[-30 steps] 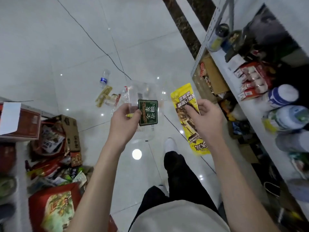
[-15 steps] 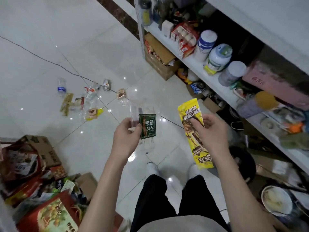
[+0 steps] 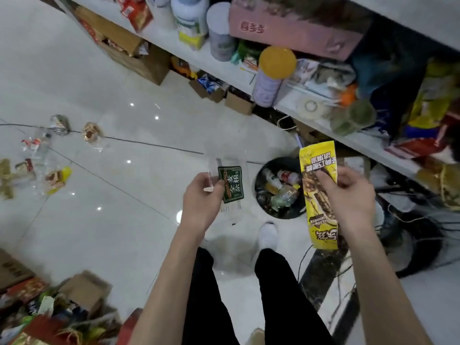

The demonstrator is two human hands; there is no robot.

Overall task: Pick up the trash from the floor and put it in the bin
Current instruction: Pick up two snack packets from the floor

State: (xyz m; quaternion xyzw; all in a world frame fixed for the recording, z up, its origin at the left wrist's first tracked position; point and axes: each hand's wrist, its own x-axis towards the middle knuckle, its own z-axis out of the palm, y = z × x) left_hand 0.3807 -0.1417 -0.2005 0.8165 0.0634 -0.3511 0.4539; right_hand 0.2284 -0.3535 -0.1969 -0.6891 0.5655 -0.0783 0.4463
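Two hands hold trash above the white floor, close to the black bin.

The left hand (image 3: 202, 197) has its fingers (image 3: 214, 186) closed on a small green packet (image 3: 231, 184) together with a clear plastic wrapper (image 3: 225, 159) that stands up behind the packet. The right hand (image 3: 348, 195) pinches a long yellow snack bag (image 3: 319, 195), which hangs upright; its upper part is just over the right rim of the bin (image 3: 258, 195). The bin stands on the floor (image 3: 124, 232) under the lower shelf (image 3: 286, 100) and already contains bottles and wrappers. More trash lies on the floor near its left edge: a crushed can (image 3: 59, 124), a round clear wrapper (image 3: 90, 133) and several small wrappers (image 3: 54, 178). One white shoe (image 3: 268, 234) stands just below the bin.
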